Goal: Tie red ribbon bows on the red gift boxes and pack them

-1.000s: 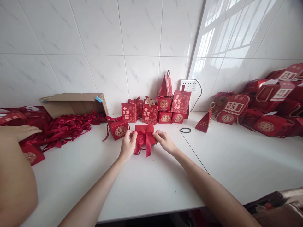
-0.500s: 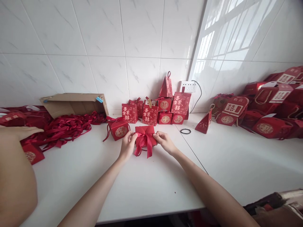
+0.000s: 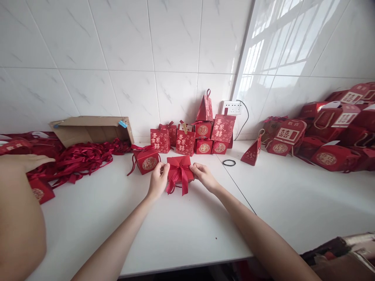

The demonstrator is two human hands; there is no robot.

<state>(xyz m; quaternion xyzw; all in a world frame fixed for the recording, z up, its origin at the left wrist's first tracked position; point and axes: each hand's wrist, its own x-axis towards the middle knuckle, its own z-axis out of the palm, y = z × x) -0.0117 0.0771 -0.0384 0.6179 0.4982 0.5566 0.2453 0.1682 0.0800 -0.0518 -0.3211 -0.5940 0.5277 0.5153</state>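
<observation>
Sitting between left grip [image 3: 158, 180] and right grip [image 3: 204, 177] is the ribboned box [image 3: 179, 171].

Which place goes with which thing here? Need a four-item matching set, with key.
Things:
1. Black ring
2. Bow-tied red box
3. Socket strip
4. Cardboard box

Places:
A. Behind a heap of red ribbon
B. On the tiled wall
C. On the white table, left of a triangular box
D. Between the person's left hand and right hand

Pairs: 1-C, 2-D, 3-B, 4-A
</observation>
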